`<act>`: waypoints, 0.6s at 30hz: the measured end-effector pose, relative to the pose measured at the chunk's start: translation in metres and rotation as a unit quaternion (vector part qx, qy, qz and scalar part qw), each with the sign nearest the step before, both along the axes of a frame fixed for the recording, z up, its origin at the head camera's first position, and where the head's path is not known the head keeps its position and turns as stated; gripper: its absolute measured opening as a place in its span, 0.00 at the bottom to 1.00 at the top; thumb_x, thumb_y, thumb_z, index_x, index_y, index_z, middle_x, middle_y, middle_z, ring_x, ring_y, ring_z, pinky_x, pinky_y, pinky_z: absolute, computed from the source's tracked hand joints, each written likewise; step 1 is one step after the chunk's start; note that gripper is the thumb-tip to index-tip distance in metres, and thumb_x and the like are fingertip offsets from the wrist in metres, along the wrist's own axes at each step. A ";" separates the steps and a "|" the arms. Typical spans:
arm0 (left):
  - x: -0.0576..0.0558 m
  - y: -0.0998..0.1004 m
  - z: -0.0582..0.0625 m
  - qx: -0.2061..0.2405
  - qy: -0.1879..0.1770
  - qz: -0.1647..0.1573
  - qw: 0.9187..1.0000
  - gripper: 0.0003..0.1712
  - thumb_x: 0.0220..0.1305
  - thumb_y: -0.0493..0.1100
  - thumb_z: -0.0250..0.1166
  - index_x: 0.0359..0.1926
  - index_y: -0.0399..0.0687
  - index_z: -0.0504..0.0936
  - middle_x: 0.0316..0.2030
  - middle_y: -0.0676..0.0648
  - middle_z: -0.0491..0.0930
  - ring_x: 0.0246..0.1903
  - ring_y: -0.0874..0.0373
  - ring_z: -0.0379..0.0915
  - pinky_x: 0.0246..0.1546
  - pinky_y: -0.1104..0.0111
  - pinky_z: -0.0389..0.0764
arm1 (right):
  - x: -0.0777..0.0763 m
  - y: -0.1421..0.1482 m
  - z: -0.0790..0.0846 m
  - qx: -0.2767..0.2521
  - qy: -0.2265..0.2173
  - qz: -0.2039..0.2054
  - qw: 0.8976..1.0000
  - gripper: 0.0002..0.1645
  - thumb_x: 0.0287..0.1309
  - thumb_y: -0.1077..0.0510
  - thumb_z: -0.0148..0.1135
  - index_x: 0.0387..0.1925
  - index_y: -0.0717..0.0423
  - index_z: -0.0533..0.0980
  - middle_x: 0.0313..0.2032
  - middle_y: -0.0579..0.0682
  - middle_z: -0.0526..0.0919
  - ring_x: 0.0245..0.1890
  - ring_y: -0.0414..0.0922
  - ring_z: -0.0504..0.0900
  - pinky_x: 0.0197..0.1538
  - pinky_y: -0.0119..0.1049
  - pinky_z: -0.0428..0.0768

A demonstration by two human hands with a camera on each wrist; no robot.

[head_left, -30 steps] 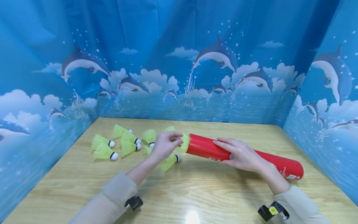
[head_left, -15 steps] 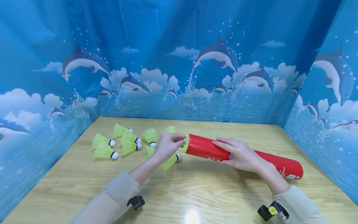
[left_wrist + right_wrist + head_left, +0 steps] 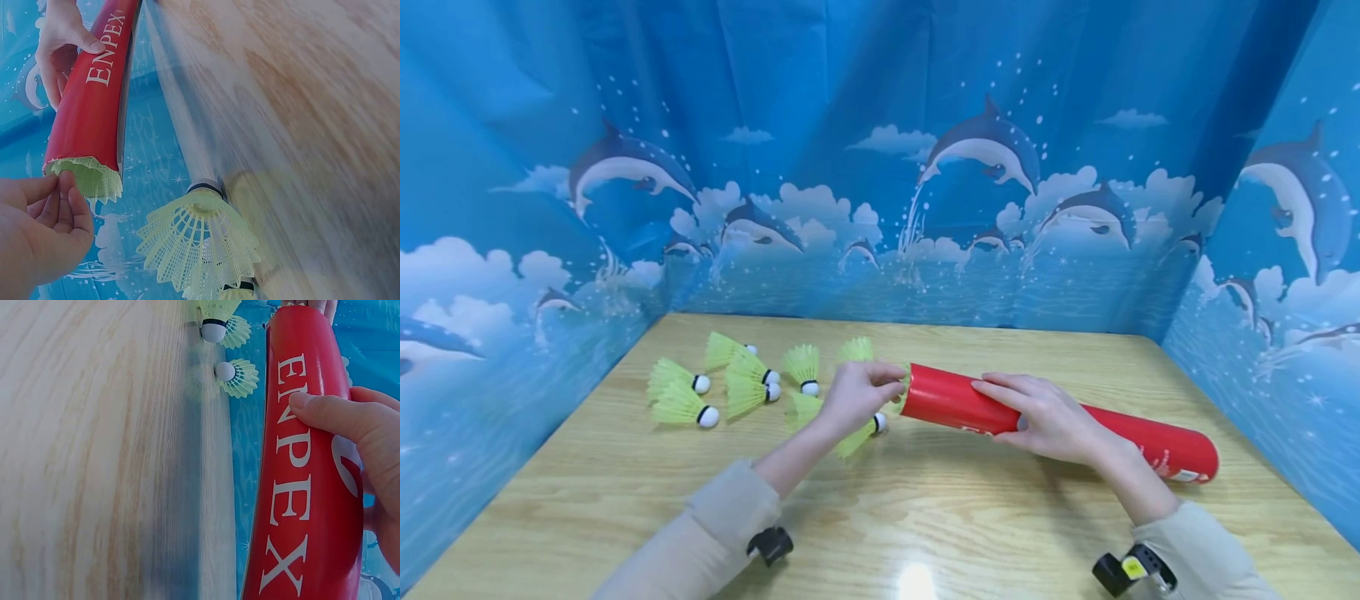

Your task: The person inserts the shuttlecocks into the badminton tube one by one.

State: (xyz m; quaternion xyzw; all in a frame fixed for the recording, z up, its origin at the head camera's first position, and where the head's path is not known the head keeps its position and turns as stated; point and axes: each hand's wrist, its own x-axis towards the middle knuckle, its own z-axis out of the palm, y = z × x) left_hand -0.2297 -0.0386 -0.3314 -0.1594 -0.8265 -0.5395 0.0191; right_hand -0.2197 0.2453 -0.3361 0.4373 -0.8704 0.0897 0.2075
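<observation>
A long red tube (image 3: 1150,437) lettered ENPEX lies slanted over the table, its open end raised toward the left. My right hand (image 3: 1051,418) grips it near the middle, thumb on the near side and fingers over the top. At the open mouth, my left hand (image 3: 856,400) pinches the skirt edge of a yellow-green shuttlecock (image 3: 103,178). Most of that shuttlecock is inside the tube, with only the skirt's rim sticking out; its cork is hidden. Just below the left hand, another shuttlecock (image 3: 854,442) lies on the table, partly covered by the wrist.
Several more shuttlecocks lie at the table's left, among them one with its white cork toward me (image 3: 707,417) and one standing near the middle (image 3: 802,364). A blue dolphin-print curtain (image 3: 880,167) encloses the back and sides of the wooden table (image 3: 970,533).
The shuttlecock has slid further into the tube, so less of its skirt shows. My left hand has followed it slightly to the right, while the right hand keeps its hold.
</observation>
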 end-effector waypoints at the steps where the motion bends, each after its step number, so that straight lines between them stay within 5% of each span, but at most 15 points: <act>1: 0.000 0.000 0.000 0.000 -0.004 -0.002 1.000 0.13 0.58 0.34 0.64 0.45 0.38 0.83 0.35 0.44 0.84 0.30 0.59 0.80 0.30 0.70 0.80 | 0.000 0.000 0.000 0.001 0.000 -0.001 1.000 0.51 0.30 0.53 0.80 0.61 0.52 0.68 0.55 0.55 0.73 0.50 0.51 0.74 0.43 0.48 0.79; 18: -0.001 0.003 -0.001 0.012 -0.068 -0.037 0.997 0.15 0.61 0.38 0.63 0.48 0.38 0.81 0.34 0.46 0.84 0.30 0.57 0.79 0.38 0.61 0.81 | 0.002 0.002 0.001 -0.002 -0.021 -0.017 1.000 0.51 0.29 0.54 0.81 0.61 0.51 0.68 0.55 0.55 0.73 0.50 0.51 0.73 0.41 0.46 0.80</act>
